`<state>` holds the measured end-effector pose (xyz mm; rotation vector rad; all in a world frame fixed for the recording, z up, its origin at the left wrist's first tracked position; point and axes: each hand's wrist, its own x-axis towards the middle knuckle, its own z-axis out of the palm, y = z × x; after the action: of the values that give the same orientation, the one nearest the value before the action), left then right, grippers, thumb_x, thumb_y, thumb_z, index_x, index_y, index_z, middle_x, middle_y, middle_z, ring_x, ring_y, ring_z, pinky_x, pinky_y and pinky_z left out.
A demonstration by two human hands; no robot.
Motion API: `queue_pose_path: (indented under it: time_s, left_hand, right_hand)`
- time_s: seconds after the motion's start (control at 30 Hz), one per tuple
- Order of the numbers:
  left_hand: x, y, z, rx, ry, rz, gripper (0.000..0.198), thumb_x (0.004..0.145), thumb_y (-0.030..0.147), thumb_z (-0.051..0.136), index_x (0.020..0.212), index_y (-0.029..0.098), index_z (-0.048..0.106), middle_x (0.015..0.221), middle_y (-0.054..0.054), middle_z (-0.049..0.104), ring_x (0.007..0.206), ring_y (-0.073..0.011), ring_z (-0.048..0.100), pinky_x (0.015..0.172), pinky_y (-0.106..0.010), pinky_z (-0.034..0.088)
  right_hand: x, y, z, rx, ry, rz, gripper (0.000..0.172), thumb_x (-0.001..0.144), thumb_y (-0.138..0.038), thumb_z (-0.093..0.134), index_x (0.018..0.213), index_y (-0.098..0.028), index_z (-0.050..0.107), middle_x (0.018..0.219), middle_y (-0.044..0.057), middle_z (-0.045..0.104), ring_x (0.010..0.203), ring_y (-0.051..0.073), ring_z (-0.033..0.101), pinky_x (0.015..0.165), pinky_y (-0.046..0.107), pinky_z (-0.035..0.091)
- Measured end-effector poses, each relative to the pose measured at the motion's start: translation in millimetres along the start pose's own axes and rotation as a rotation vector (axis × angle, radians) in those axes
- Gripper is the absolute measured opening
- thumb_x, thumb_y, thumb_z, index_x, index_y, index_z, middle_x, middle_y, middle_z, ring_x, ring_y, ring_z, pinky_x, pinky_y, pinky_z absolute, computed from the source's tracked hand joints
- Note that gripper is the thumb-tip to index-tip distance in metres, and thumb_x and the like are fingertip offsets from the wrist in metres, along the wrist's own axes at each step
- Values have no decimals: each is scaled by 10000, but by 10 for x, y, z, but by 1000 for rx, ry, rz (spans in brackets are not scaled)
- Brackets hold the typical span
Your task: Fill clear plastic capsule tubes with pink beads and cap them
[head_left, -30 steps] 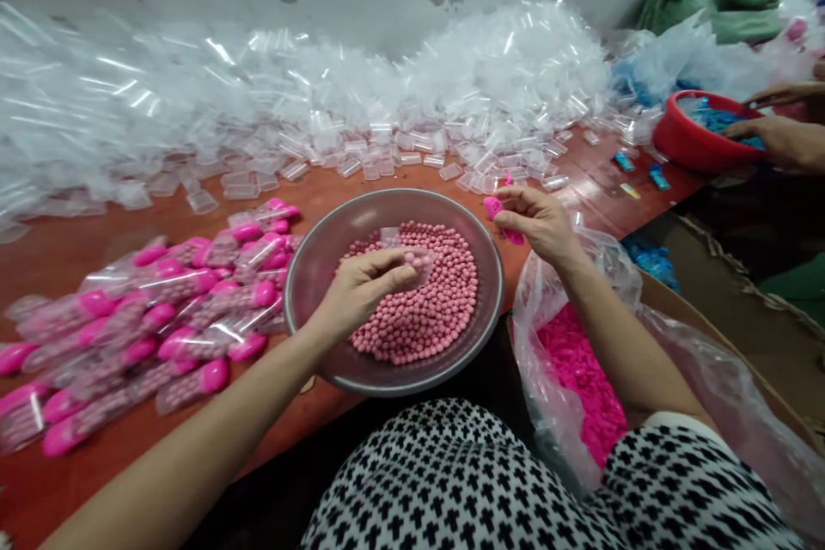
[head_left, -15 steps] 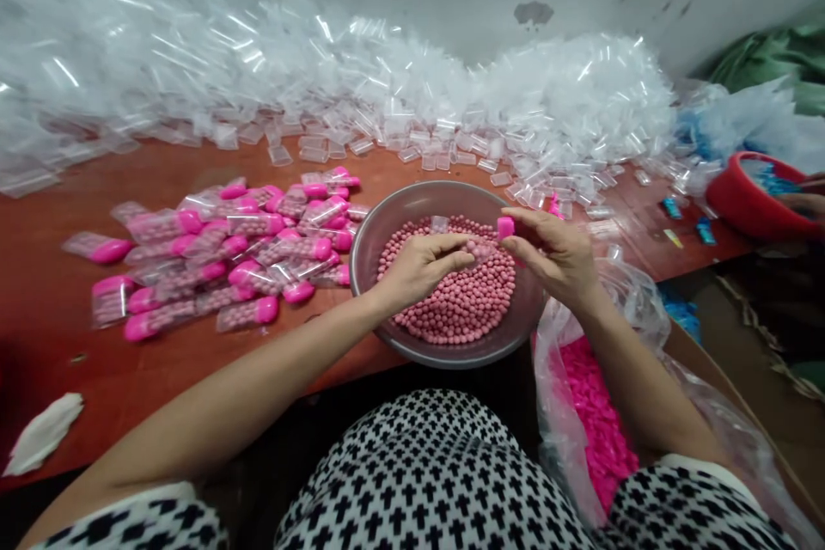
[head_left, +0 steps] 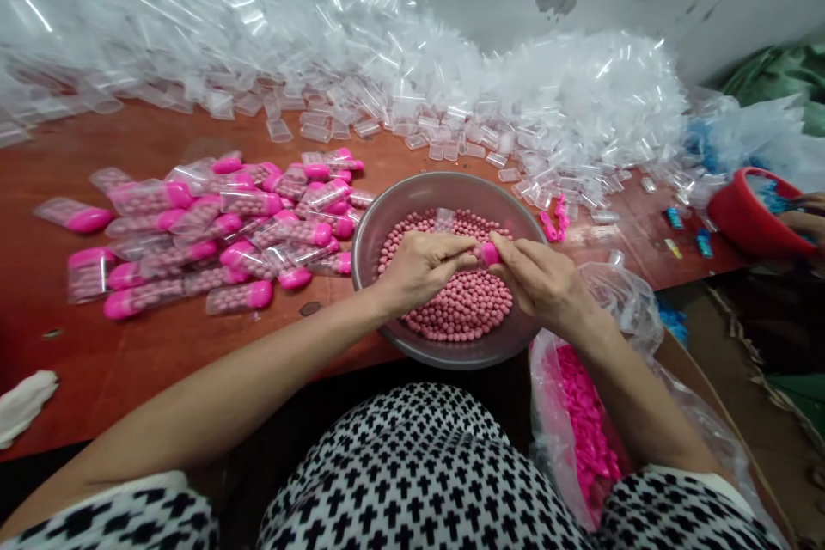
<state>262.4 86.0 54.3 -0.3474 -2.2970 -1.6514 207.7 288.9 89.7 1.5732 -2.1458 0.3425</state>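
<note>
A black-and-white top (head_left: 400,481) patterned with small crosses covers the body. The left sleeve (head_left: 109,520) at seven o'clock and the right sleeve (head_left: 683,516) at five o'clock end in white bands. The left hand (head_left: 418,268) and right hand (head_left: 545,284) are bare.

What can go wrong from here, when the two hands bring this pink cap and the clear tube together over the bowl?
The pink cap could seat badly on the clear tube held in the left hand, and balls might drop back into the bowl. The loose empty tube lying on the pink balls could also get knocked aside.
</note>
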Motion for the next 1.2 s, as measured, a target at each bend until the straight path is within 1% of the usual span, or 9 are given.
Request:
queue_pose_path:
  time_s: [0.1, 0.2, 0.33, 0.43, 0.57, 0.73, 0.87, 1.1, 1.2]
  left_hand:
    - [2, -17, 17, 39, -33, 14, 197, 848, 290, 655, 943, 208, 807, 938, -61, 799, 857, -223, 737, 804, -290, 533]
    - [42, -32, 28, -109, -60, -69, 211, 836, 322, 673, 938, 199, 810, 936, -57, 796, 874, -227, 731, 816, -299, 543]
    - [112, -41, 6, -469, -51, -250, 334, 771, 419, 760, 961, 148, 803, 949, -77, 784, 907, -233, 716, 835, -318, 562]
    - [130, -36, -9, -600, -46, -339, 436, 716, 462, 810, 998, 129, 796, 942, -92, 779, 846, -220, 710, 796, -330, 575]
    - [114, -43, 12, -505, -119, -206, 348, 760, 442, 783, 948, 151, 809, 911, -81, 782, 876, -224, 710, 822, -326, 569]
    - [91, -117, 18, -202, -24, 47, 189, 838, 358, 731, 943, 223, 811, 978, -70, 760, 949, -205, 674, 911, -338, 529]
    - [78, -152, 9, -89, -18, 119, 151, 874, 303, 705, 980, 258, 802, 1019, -60, 723, 1019, -195, 637, 964, -347, 502]
    - [70, -155, 23, -95, 15, 144, 125, 865, 258, 698, 927, 235, 805, 989, -56, 725, 981, -189, 646, 931, -321, 505]
    - [84, -144, 17, -85, 7, 93, 124, 854, 246, 689, 897, 233, 804, 978, -47, 748, 999, -197, 652, 951, -330, 504]
  right_hand:
    - [-41, -1, 29, -19, -23, -14, 453, 978, -201, 527, 1431, -204, 508, 862, 101, 721, 709, 208, 656, 663, 340, 570]
    - [-46, 42, 50, 140, -21, 94, 401, 983, -243, 534, 1379, -206, 583, 924, 109, 739, 791, 204, 698, 744, 330, 596]
    - [-98, 95, 46, 683, 56, 378, 413, 942, -359, 625, 1345, -270, 627, 1248, 90, 709, 1103, 236, 698, 959, 389, 574]
    - [-181, 125, 71, 1158, 137, 609, 449, 839, -438, 746, 1267, -322, 678, 1241, 50, 721, 1044, 247, 728, 964, 436, 572]
    - [-157, 178, 116, 1386, 195, 813, 332, 705, -436, 857, 974, -258, 781, 950, 33, 781, 882, 219, 748, 876, 386, 603]
    - [44, 176, 91, 1617, -89, 935, 453, 661, -457, 862, 1027, -215, 748, 1079, 75, 745, 958, 249, 724, 822, 436, 633]
    - [136, 95, 126, 1833, -258, 975, 397, 680, -452, 812, 963, -183, 739, 964, 78, 756, 965, 263, 725, 894, 506, 603]
    - [186, -54, 311, 1830, 29, 1198, 224, 565, -321, 798, 694, -174, 689, 679, 28, 726, 794, 248, 723, 907, 517, 607]
    - [232, -85, 359, 1797, 23, 1226, 268, 604, -393, 798, 715, -181, 676, 656, 30, 714, 814, 254, 729, 872, 496, 628]
